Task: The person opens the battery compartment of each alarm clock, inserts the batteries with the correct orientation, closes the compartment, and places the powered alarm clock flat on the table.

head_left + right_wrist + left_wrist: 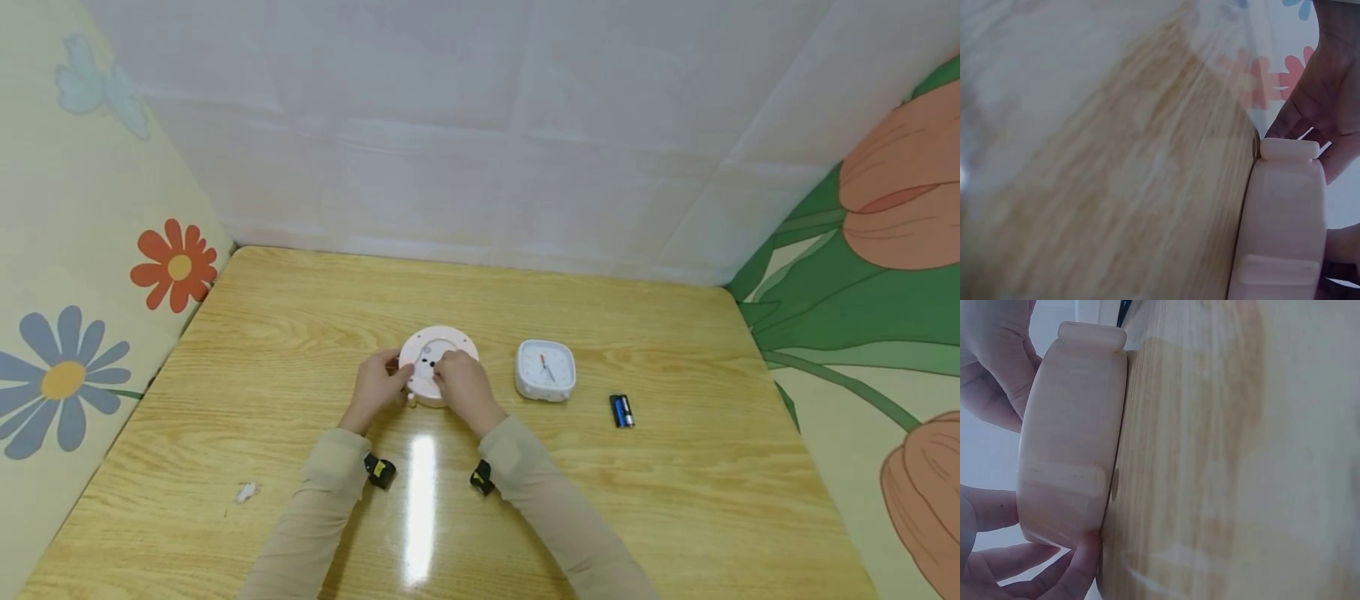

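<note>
A pale pink round alarm clock [453, 335] lies face down on the wooden table, the recessed middle and small black parts of its back turned up. My left hand [377, 385] grips its left rim, thumb on top and fingers against the side, as the left wrist view shows. Over the back bends my right hand [465, 385], its fingers curled close to the black parts; whether they pinch something is hidden. In the right wrist view the clock's pink side [1282, 219] is against the tabletop, with part of the right hand [1342, 245] behind it.
A white squarish alarm clock [546, 370] stands face up to the right of the pink one. Farther right lie blue and black batteries [622, 411] side by side. A small white scrap [246, 492] sits at the table's front left. Behind the table hangs a pale cloth [480, 167].
</note>
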`<state>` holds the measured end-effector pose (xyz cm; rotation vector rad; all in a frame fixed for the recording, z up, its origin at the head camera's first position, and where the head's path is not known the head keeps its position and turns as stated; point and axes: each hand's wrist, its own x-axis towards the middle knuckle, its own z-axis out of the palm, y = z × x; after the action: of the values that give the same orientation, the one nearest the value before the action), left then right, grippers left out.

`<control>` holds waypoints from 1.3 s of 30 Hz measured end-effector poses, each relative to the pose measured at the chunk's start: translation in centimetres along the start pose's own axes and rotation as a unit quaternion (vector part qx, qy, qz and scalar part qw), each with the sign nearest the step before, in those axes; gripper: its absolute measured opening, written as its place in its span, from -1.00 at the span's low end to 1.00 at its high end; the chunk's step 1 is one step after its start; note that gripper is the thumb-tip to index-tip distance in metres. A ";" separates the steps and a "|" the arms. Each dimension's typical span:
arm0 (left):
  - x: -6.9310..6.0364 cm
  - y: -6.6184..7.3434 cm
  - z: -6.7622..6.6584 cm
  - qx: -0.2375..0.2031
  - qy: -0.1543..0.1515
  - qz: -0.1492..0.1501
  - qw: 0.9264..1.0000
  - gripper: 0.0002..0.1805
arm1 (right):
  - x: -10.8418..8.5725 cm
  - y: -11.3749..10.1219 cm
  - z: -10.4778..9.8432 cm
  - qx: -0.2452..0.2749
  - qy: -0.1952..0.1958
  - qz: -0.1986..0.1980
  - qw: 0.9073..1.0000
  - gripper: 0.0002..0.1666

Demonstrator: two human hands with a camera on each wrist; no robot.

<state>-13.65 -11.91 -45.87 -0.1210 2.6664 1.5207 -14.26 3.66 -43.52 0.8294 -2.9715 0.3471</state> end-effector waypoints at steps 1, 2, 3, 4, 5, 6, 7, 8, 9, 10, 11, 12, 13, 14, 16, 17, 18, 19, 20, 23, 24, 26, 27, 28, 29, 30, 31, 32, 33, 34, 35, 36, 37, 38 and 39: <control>0.0 0.0 0.0 0.001 -0.003 -0.003 1.000 -0.60 | 0.0 0.0 0.1 -0.010 0.000 -0.003 1.000 -0.88; 0.0 0.0 0.0 0.002 -0.006 -0.006 1.000 -0.60 | 0.0 0.0 0.1 -0.019 0.002 -0.008 1.000 -0.88; 0.1 -0.1 0.0 0.001 -0.014 -0.012 1.000 -0.59 | 0.0 0.0 0.2 -0.027 0.006 -0.012 1.000 -0.88; 0.2 -0.1 0.0 0.002 -0.018 -0.016 1.000 -0.59 | -0.1 0.0 0.3 -0.033 0.010 -0.015 0.999 -0.88; 0.2 -0.1 0.0 0.005 -0.021 -0.019 1.000 -0.59 | -0.1 0.0 0.4 -0.036 0.015 -0.019 0.999 -0.88; 0.2 -0.1 0.0 0.007 -0.023 -0.022 0.999 -0.59 | -0.2 0.1 0.5 -0.042 0.021 -0.023 0.999 -0.87; 0.3 -0.1 0.0 0.010 -0.025 -0.024 0.999 -0.59 | -0.2 0.1 0.6 -0.045 0.027 -0.026 0.998 -0.88; 0.3 -0.1 0.0 0.013 -0.026 -0.024 0.999 -0.59 | -0.3 0.1 0.6 -0.048 0.033 -0.030 0.998 -0.88; 0.3 -0.1 0.0 0.014 -0.027 -0.024 0.999 -0.59 | -0.3 0.1 0.7 -0.050 0.039 -0.034 0.997 -0.89; 0.3 0.0 0.0 0.013 -0.027 -0.026 0.999 -0.59 | -0.4 0.1 0.8 -0.051 0.044 -0.038 0.997 -0.90; 0.3 0.0 0.0 0.014 -0.028 -0.025 0.999 -0.59 | -0.4 0.1 0.9 -0.054 0.051 -0.042 0.996 -0.90; 0.3 0.1 0.0 0.014 -0.029 -0.025 0.999 -0.59 | -0.5 0.2 1.0 -0.056 0.056 -0.047 0.996 -0.91; 0.3 0.1 0.0 0.014 -0.029 -0.024 0.999 -0.58 | -0.5 0.2 1.0 -0.054 0.060 -0.050 0.995 -0.91; 0.3 0.1 0.0 0.013 -0.030 -0.022 0.999 -0.58 | -0.5 0.2 1.1 -0.055 0.064 -0.054 0.995 -0.92; 0.3 0.1 0.0 0.015 -0.031 -0.019 0.999 -0.58 | -0.5 0.2 1.1 -0.054 0.068 -0.058 0.994 -0.92; 0.3 0.1 0.0 0.017 -0.031 -0.016 0.999 -0.58 | -0.5 0.2 1.1 -0.053 0.070 -0.060 0.994 -0.92; 0.3 0.1 0.0 0.020 -0.031 -0.014 0.999 -0.59 | -0.5 0.2 1.1 -0.054 0.071 -0.061 0.994 -0.92; 0.3 0.1 0.0 0.023 -0.032 -0.010 0.999 -0.59 | -0.5 0.2 1.1 -0.055 0.072 -0.062 0.994 -0.92; 0.3 0.1 0.0 0.025 -0.033 -0.008 0.999 -0.59 | -0.5 0.2 1.2 -0.055 0.074 -0.063 0.994 -0.93; 0.3 0.1 -0.1 0.027 -0.035 -0.002 0.999 -0.59 | -0.5 0.2 1.3 -0.059 0.079 -0.067 0.993 -0.93; 0.3 0.2 -0.1 0.026 -0.034 0.000 0.999 -0.59 | -0.5 0.2 1.3 -0.059 0.080 -0.069 0.993 -0.93; 0.3 0.2 -0.1 0.026 -0.031 0.005 0.999 -0.59 | -0.5 0.2 1.4 -0.058 0.082 -0.074 0.992 -0.92; 0.3 0.2 -0.1 0.027 -0.029 0.007 0.999 -0.60 | -0.4 0.2 1.4 -0.059 0.083 -0.076 0.992 -0.92; 0.2 0.2 -0.1 0.029 -0.028 0.009 0.999 -0.60 | -0.4 0.2 1.4 -0.060 0.083 -0.078 0.992 -0.92; 0.2 0.2 -0.1 0.032 -0.027 0.011 0.999 -0.61 | -0.4 0.2 1.4 -0.063 0.084 -0.080 0.991 -0.91; 0.2 0.2 -0.1 0.035 -0.026 0.010 0.999 -0.62 | -0.4 0.2 1.4 -0.066 0.083 -0.081 0.991 -0.90; 0.1 0.2 -0.1 0.037 -0.027 0.011 0.999 -0.62 | -0.4 0.2 1.5 -0.072 0.083 -0.082 0.991 -0.89; 0.1 0.2 -0.1 0.039 -0.027 0.011 0.999 -0.62 | -0.4 0.2 1.5 -0.076 0.083 -0.082 0.990 -0.88; 0.1 0.2 -0.1 0.040 -0.027 0.010 0.999 -0.62 | -0.4 0.2 1.5 -0.080 0.081 -0.083 0.990 -0.87; 0.1 0.2 -0.1 0.040 -0.027 0.010 0.999 -0.62 | -0.4 0.2 1.5 -0.082 0.081 -0.083 0.990 -0.86; 0.1 0.2 -0.1 0.040 -0.027 0.009 0.999 -0.62 | -0.4 0.2 1.5 -0.083 0.079 -0.083 0.990 -0.85; 0.1 0.2 -0.1 0.040 -0.027 0.008 0.999 -0.61 | -0.4 0.2 1.4 -0.083 0.078 -0.082 0.990 -0.85; 0.2 0.2 -0.1 0.039 -0.027 0.006 0.999 -0.61 | -0.4 0.2 1.4 -0.084 0.077 -0.082 0.990 -0.84; 0.2 0.2 -0.1 0.039 -0.028 0.005 0.999 -0.61 | -0.4 0.2 1.4 -0.084 0.077 -0.082 0.990 -0.84; 0.2 0.2 -0.1 0.038 -0.028 0.004 0.999 -0.61 | -0.4 0.2 1.4 -0.083 0.077 -0.083 0.990 -0.84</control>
<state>-13.85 -11.89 -45.61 -0.0622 2.6795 1.4009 -14.01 3.72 -45.01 0.9722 -2.7225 0.1465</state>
